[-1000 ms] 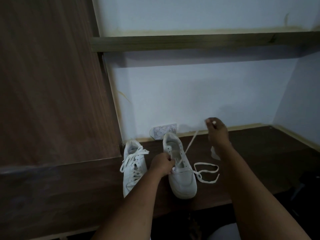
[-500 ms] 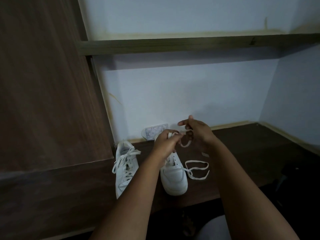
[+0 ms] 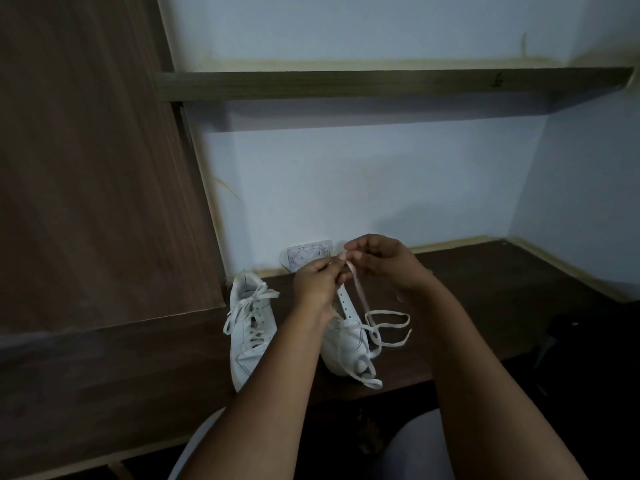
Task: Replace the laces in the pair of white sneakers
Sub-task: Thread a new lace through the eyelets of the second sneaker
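Both hands meet above the heel end of the right-side white low-top sneaker. Left hand and right hand each pinch the flat white lace, fingers curled. Slack runs down and loops on the dark wooden tabletop, just below the right hand. Second white sneaker, laced, sits left of the left hand.

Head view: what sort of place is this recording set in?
Probably a home alcove with built-in furniture: a dark wooden desktop set against a plain pale wall, a wooden shelf above, and a wood-grain cabinet panel on the left.
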A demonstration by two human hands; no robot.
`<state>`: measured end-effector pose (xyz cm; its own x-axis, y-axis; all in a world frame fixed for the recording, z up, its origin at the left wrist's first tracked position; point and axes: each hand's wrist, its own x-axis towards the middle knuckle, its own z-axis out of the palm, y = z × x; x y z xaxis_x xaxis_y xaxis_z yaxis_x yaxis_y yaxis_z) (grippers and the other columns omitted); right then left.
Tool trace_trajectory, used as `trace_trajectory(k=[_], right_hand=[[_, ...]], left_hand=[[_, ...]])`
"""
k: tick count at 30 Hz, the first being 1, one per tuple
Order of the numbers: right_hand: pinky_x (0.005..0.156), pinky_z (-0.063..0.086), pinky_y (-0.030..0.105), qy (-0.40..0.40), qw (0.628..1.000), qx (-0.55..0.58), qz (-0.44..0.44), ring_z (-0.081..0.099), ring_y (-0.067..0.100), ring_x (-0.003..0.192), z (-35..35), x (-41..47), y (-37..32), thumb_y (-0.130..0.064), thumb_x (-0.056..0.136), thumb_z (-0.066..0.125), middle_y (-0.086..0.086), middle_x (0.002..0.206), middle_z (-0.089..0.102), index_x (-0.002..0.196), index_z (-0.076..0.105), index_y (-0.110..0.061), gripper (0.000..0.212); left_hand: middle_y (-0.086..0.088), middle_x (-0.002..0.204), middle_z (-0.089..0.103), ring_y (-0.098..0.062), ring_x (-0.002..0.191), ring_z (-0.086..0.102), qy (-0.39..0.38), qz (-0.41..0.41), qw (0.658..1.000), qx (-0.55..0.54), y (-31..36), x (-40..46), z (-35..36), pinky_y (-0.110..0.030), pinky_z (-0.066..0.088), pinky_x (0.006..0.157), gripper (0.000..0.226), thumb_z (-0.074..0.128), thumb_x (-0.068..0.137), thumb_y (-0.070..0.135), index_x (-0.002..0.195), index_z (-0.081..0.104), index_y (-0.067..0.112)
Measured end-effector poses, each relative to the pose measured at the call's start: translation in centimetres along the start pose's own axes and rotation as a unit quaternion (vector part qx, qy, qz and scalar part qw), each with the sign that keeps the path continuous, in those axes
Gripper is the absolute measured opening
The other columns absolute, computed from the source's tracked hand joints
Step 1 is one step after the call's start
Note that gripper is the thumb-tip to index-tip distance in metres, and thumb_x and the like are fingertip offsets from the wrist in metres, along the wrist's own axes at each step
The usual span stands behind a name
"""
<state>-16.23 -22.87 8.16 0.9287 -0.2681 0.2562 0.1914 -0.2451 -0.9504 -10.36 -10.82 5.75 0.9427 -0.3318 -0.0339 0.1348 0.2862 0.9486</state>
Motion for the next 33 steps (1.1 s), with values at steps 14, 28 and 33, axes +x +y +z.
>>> trace_trajectory(k=[14, 28, 33], right_hand=[[0.090, 0.045, 0.024, -0.129, 0.761, -0.519, 0.367, 0.057, 0.018, 0.114, -4.0, -1.8, 10.7, -0.035, 0.078, 0.076, 0.004, 0.125, 0.060, 0.121, 0.063, -0.014, 0.049], [0.074, 0.056, 0.031, 0.186, 0.869, -0.449, 0.094, 0.066, 0.019, 0.076, -2.2, -3.8, -11.3, -0.036, 0.072, 0.081, 0.004, 0.082, 0.070, 0.084, 0.073, -0.016, 0.025], [0.053, 0.048, 0.022, 0.237, 0.926, -0.286, -0.076, 0.055, 0.007, 0.054, -0.8, -8.3, -21.5, -0.023, 0.070, 0.083, -0.003, 0.064, 0.064, 0.074, 0.073, -0.014, 0.014]], left_hand=[[0.003, 0.068, 0.070, -0.009, 0.062, 0.063, -0.002, 0.166, 0.977, 0.130, 1.9, -0.9, -2.0, -0.033, 0.058, 0.073, 0.011, 0.078, 0.082, 0.012, 0.079, 0.075, 0.023], [0.008, 0.089, 0.071, -0.006, 0.076, 0.062, 0.011, 0.299, 0.934, 0.194, 10.7, -6.5, -0.1, -0.020, 0.051, 0.073, 0.012, 0.065, 0.092, 0.017, 0.095, 0.073, 0.025], [0.002, 0.101, 0.070, -0.008, 0.086, 0.063, 0.002, 0.471, 0.823, 0.317, 17.3, -10.7, 1.3, -0.011, 0.047, 0.074, 0.017, 0.060, 0.095, 0.015, 0.104, 0.074, 0.013]])
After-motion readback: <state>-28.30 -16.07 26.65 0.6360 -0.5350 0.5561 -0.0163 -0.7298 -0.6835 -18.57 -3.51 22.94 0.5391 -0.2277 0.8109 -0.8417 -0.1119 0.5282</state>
